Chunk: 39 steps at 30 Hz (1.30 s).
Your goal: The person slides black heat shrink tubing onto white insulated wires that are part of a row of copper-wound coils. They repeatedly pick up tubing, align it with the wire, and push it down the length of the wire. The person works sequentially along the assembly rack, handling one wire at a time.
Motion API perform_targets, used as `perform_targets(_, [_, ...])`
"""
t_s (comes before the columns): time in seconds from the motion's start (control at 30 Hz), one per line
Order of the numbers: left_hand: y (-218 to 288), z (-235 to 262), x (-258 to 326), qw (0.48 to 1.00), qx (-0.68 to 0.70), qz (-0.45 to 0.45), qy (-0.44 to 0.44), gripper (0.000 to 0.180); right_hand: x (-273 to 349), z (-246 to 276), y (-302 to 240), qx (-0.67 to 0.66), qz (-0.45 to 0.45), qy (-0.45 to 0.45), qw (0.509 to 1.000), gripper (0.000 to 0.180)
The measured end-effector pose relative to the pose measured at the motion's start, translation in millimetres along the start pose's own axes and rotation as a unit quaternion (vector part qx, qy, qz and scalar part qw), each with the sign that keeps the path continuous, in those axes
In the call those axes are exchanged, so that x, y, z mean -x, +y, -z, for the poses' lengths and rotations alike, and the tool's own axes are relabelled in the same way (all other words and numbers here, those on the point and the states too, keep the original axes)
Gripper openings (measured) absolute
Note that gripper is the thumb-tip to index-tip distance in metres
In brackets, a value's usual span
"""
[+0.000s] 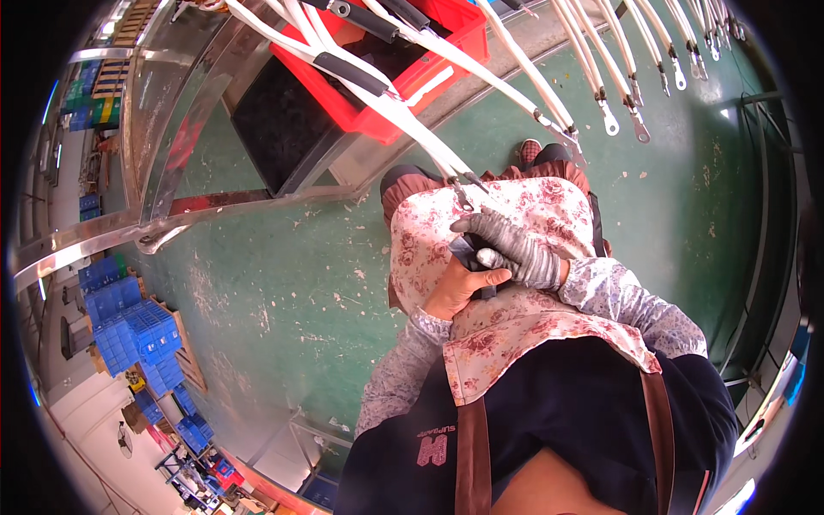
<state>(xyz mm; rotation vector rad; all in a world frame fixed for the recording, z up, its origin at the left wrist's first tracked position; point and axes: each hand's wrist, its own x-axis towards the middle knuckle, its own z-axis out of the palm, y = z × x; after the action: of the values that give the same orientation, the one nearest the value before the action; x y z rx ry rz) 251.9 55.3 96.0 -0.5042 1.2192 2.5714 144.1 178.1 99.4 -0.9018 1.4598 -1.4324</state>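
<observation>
My left hand [462, 290] is bare and lies against my flowered apron [549, 215], gripping a small dark object [466, 252] from below. My right hand [515, 249] wears a grey knitted glove; its fingers curl over the same object from the right. What the object is cannot be made out, as both hands cover most of it. Several white cables [412, 120] with metal ring ends hang down from above. The nearest cable end [463, 199] dangles just above my gloved fingers.
A red plastic bin [429, 69] sits on a shiny metal rack [172, 129] ahead of me. More white cables with ring terminals [622, 107] hang to the right. The floor [283, 283] is scuffed green. Stacks of blue crates [137, 330] stand far left.
</observation>
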Motion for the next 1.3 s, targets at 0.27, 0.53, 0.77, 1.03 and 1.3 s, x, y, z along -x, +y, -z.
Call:
perform_targets(0.27, [-18,13,-6,0.99,0.136,0.018,0.019,0.035,-4,6,37,-0.373,-0.023,0.13,0.918,0.065])
perform_targets(0.53, [-9,8,3,0.994,0.092,0.041,0.042,0.042,6,-6,9,-0.108,-0.008,0.03,0.994,0.051])
perform_targets(0.77, [-9,4,-5,0.972,-0.197,-0.128,-0.003,0.035,3,2,1,0.161,0.12,0.09,0.976,0.041])
perform_targets(1.03, [-10,5,-13,0.945,-0.291,-0.147,-0.026,0.038,11,2,-21,0.301,0.164,0.133,0.93,0.039])
perform_targets(1.3, [-12,9,-11,0.959,-0.274,-0.074,-0.02,0.042,19,-7,-23,0.033,0.11,0.268,0.956,0.024])
